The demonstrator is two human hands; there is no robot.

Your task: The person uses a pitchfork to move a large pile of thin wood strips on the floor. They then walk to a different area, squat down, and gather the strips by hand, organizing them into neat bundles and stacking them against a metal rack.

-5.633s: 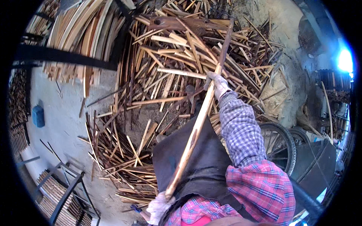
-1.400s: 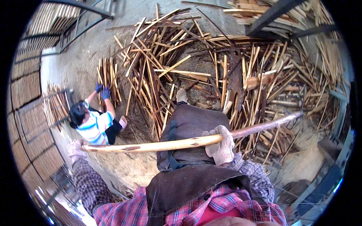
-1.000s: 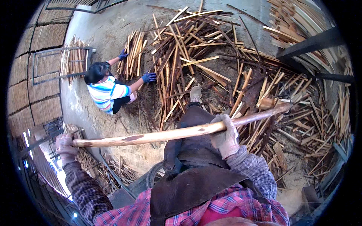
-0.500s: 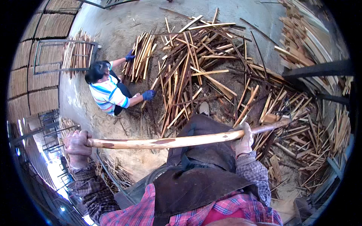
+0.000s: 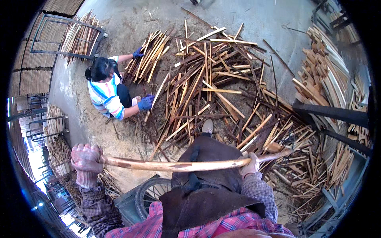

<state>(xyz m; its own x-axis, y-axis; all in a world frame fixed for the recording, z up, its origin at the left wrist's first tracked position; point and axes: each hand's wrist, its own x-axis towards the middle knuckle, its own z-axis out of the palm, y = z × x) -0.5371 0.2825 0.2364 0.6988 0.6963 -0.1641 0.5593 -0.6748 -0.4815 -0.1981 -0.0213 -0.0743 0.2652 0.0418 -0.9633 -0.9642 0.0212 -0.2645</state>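
While both hands, left (image 5: 86, 158) and right (image 5: 250, 164), stay clamped on the pole (image 5: 178, 165), it lies level above the stick pile (image 5: 214, 91); carrying step judged underway, next needing a steady two-handed lower

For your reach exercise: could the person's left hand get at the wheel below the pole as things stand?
Probably not at once: the left hand is shut on the pole. The wheel lies close below with nothing between.

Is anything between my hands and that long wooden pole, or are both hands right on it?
Nothing visible is. The left hand grips one end of the long wooden pole, and the right hand is wrapped around it nearer the other end. Both wear gloves.
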